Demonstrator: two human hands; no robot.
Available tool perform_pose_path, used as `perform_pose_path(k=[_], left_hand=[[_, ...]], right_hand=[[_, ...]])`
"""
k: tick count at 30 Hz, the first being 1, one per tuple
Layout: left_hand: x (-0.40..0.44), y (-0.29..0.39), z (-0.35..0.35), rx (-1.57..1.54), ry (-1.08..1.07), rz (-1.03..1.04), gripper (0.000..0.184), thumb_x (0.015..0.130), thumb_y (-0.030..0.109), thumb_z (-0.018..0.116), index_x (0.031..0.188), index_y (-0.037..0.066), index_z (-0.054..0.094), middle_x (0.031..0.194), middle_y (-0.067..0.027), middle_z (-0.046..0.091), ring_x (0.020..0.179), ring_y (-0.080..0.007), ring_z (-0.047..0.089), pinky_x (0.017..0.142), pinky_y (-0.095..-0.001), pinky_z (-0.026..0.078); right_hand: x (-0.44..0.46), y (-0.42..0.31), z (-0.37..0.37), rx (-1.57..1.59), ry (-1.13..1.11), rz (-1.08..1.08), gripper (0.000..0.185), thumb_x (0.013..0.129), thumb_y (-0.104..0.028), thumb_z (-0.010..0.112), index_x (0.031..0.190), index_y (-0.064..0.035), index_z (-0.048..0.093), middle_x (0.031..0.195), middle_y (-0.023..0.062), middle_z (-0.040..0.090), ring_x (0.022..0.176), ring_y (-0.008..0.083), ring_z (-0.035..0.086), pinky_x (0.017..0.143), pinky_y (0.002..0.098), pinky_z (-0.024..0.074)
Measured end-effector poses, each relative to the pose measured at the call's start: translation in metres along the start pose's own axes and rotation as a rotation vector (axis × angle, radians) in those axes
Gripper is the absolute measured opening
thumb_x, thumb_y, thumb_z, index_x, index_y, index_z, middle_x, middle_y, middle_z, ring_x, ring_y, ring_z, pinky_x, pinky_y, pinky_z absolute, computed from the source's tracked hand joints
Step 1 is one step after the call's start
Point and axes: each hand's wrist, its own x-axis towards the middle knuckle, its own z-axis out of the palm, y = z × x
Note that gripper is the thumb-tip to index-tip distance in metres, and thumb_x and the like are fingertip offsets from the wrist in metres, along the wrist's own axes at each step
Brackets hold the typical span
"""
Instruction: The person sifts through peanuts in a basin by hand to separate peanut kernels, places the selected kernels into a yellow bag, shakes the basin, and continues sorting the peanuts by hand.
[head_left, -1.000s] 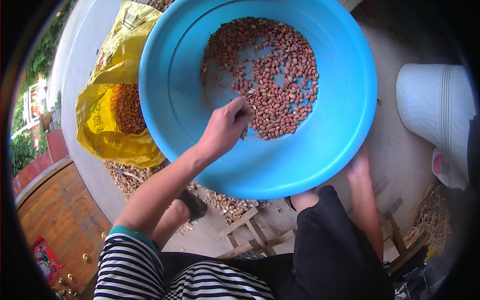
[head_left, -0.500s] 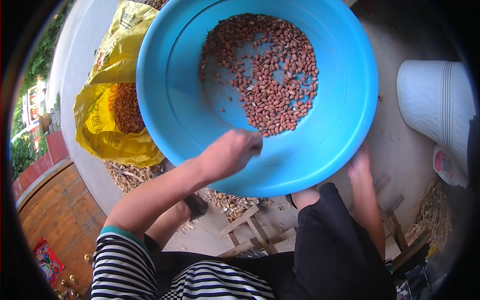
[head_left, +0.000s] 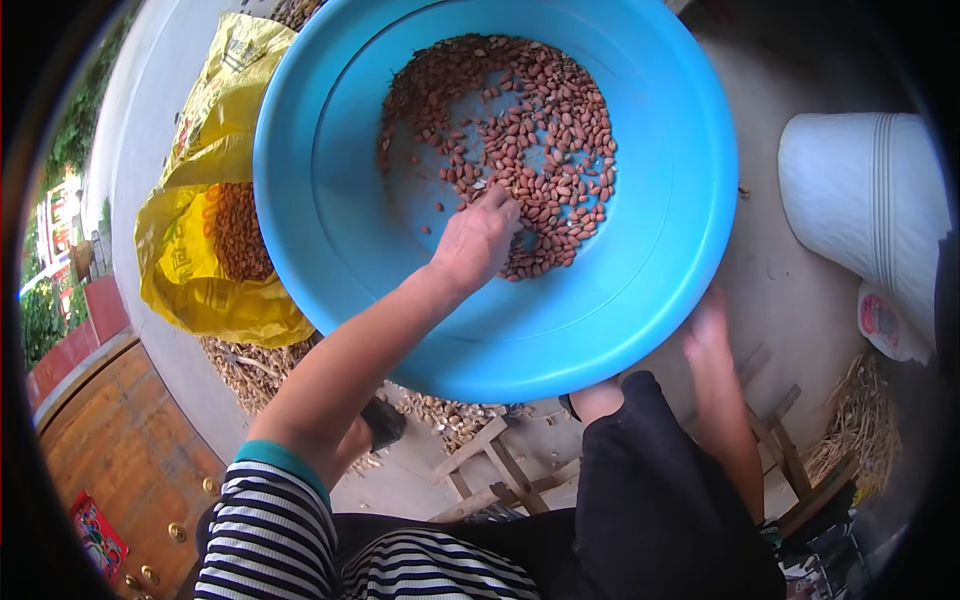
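Note:
A big blue basin (head_left: 330,250) holds many shelled peanuts (head_left: 540,190) with reddish skins, spread over its bottom. My left hand (head_left: 485,230) reaches down among them near the basin's middle. Its fingers are curled together at the peanuts, and whatever they pinch is hidden. At the basin's lower right edge, my right hand (head_left: 708,320) grips the rim from the outside, its fingers mostly out of sight beneath the basin.
On the left, an open yellow bag (head_left: 170,235) contains more peanuts. Empty-looking shells (head_left: 455,418) litter the floor below the basin, around a wooden frame (head_left: 515,470). To the right lie a white container (head_left: 845,195) and dry stalks (head_left: 860,425). Wooden furniture (head_left: 110,430) is at lower left.
My left hand has moved from above the basin's near side up and in, down to the peanuts. The basin sits slightly further left in view; my right hand stays at its rim.

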Motion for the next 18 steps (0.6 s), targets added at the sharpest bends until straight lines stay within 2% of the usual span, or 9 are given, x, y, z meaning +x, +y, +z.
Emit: perform_pose_path(k=[3, 5, 9, 11, 14, 18], left_hand=[[0.013, 0.009, -0.003, 0.019, 0.063, -0.013, 0.007, 0.081, 0.004, 0.054, 0.087, 0.001, 0.053, 0.095, -0.0146, 0.051, 0.089, -0.0334, 0.057, 0.069, -0.0426, 0.050], [0.027, 0.018, 0.004, -0.045, 0.215, 0.056, 0.006, 0.083, 0.007, 0.057, 0.088, 0.005, 0.056, 0.090, -0.0122, 0.052, 0.083, -0.0326, 0.058, 0.067, -0.0426, 0.050], [0.053, 0.029, 0.015, -0.046, 0.246, 0.103, 0.009, 0.083, 0.005, 0.057, 0.092, 0.005, 0.057, 0.090, -0.0118, 0.052, 0.087, -0.0312, 0.057, 0.069, -0.0415, 0.050], [0.056, 0.029, 0.021, -0.062, 0.306, 0.058, 0.014, 0.081, 0.003, 0.057, 0.094, 0.006, 0.059, 0.091, -0.0123, 0.052, 0.090, -0.0317, 0.056, 0.072, -0.0412, 0.049], [0.045, 0.020, 0.023, -0.035, 0.285, -0.047, 0.024, 0.075, 0.000, 0.057, 0.099, 0.003, 0.058, 0.095, -0.0150, 0.049, 0.093, -0.0324, 0.053, 0.073, -0.0393, 0.050], [0.042, 0.020, 0.024, 0.000, 0.277, 0.033, 0.025, 0.074, 0.000, 0.057, 0.100, 0.002, 0.058, 0.096, -0.0145, 0.049, 0.094, -0.0321, 0.053, 0.074, -0.0389, 0.050]], right_hand=[[-0.005, -0.004, 0.006, -0.001, 0.027, 0.022, 0.033, 0.096, -0.011, 0.048, 0.124, 0.0073, 0.049, 0.114, 0.0123, 0.058, 0.105, 0.0192, 0.056, 0.091, 0.0316, 0.0447], [-0.005, -0.006, 0.008, -0.036, 0.025, 0.014, 0.033, 0.096, -0.011, 0.048, 0.124, 0.0068, 0.049, 0.115, 0.0119, 0.058, 0.105, 0.0188, 0.055, 0.091, 0.0309, 0.0446], [-0.009, -0.008, 0.012, -0.005, 0.031, 0.006, 0.033, 0.096, -0.011, 0.049, 0.123, 0.0064, 0.050, 0.115, 0.0116, 0.058, 0.105, 0.0183, 0.055, 0.090, 0.0307, 0.0444], [-0.010, -0.010, 0.014, -0.070, 0.075, 0.010, 0.032, 0.095, -0.009, 0.043, 0.124, 0.0030, 0.050, 0.114, 0.0127, 0.060, 0.104, 0.0200, 0.057, 0.092, 0.0350, 0.0451], [-0.007, -0.007, 0.011, -0.057, 0.065, 0.016, 0.031, 0.094, -0.008, 0.043, 0.123, 0.0027, 0.051, 0.114, 0.0124, 0.060, 0.104, 0.0203, 0.058, 0.092, 0.0349, 0.0449], [-0.007, -0.008, 0.012, -0.022, 0.110, 0.052, 0.031, 0.094, -0.007, 0.044, 0.123, 0.0024, 0.051, 0.113, 0.0122, 0.060, 0.103, 0.0206, 0.058, 0.091, 0.0348, 0.0451]])
